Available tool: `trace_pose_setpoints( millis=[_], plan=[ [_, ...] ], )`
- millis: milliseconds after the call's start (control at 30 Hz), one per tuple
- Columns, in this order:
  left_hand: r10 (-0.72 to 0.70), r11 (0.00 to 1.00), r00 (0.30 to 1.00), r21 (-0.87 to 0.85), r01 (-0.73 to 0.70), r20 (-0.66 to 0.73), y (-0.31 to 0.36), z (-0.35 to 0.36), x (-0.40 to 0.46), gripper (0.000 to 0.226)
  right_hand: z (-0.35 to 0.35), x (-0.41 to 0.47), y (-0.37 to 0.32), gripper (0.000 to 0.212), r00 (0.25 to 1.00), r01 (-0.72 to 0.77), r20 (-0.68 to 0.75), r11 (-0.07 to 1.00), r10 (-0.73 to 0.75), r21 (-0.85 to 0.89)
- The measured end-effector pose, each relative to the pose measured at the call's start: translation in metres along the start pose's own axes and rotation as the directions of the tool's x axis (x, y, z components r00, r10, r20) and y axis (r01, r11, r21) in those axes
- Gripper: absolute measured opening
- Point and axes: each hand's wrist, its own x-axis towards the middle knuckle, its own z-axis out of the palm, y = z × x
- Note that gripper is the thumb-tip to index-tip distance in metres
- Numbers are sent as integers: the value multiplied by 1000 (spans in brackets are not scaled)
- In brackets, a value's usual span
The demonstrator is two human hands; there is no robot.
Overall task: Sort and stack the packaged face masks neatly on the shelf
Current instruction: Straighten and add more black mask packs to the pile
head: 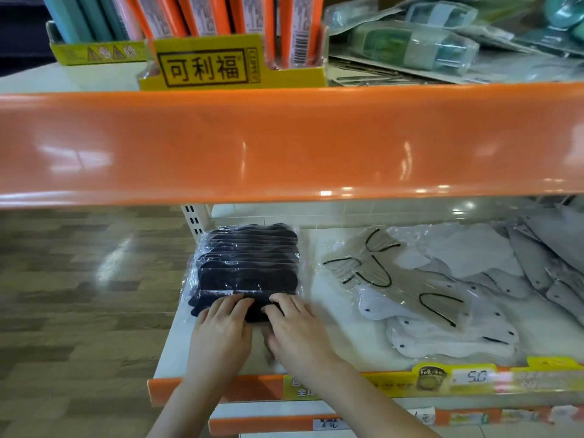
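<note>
The broad orange front edge of the upper shelf [284, 143] hides the back of the white lower shelf [341, 349], and the grey packaged masks [543, 267] far right of the hands run out of view. The left hand [221, 333] and right hand [297, 330] lie side by side, fingers bent over the near edge of the stack of black face masks in clear plastic wrap [249, 263]; whether they grip or merely press it is unclear. Right of the hands lie loose white and beige packaged masks [442, 298].
</note>
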Motion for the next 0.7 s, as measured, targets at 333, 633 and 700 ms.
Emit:
trace_pose_setpoints(
  millis=[333,633,700],
  plan=[
    [19,988,999,-156,-14,34,83,7,16,33,-57,-26,46,30,983,-114,-119,978,137,176],
    [190,963,981,-200,-180,30,165,36,20,32,-100,-85,127,28,962,-240,-121,970,244,51],
    [230,953,973,-208,-220,27,177,45,20,32,-105,-96,143,28,971,-225,-74,973,228,44]
  ],
)
